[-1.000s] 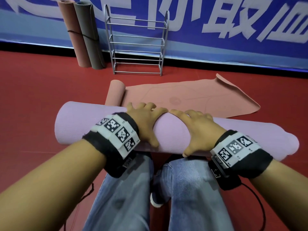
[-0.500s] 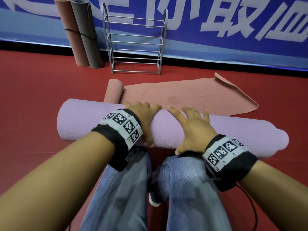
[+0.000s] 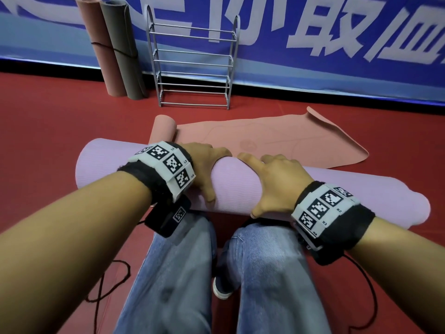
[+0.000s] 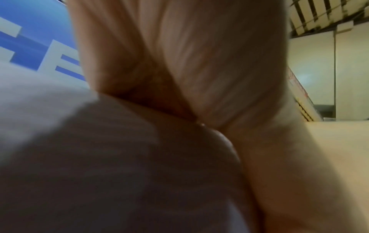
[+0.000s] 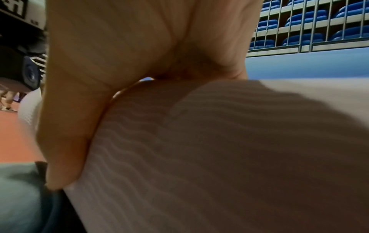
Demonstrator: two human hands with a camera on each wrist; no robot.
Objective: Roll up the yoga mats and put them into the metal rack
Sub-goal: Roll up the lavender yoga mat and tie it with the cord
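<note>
A rolled purple yoga mat [image 3: 115, 165] lies crosswise on the red floor in front of my knees. My left hand [image 3: 207, 169] wraps over its middle, fingers over the far side and thumb on the near side. My right hand [image 3: 272, 179] grips the roll just beside it in the same way. Up close, the left palm [image 4: 199, 63] and right palm [image 5: 119, 47] press on the ribbed mat [image 5: 219, 157]. Beyond lies a pink mat [image 3: 277, 141], mostly flat, with its left end rolled [image 3: 163, 127]. The metal rack [image 3: 192, 61] stands against the banner wall, with no mats on it.
Two rolled mats, one pink [image 3: 96, 44] and one grey [image 3: 125, 51], lean upright against the wall left of the rack. My jeans-clad legs [image 3: 180, 273] are below the roll. A dark cord [image 3: 113, 280] trails on the floor at the left.
Both hands have slid slightly farther over the top of the purple roll. The roll itself has barely shifted.
</note>
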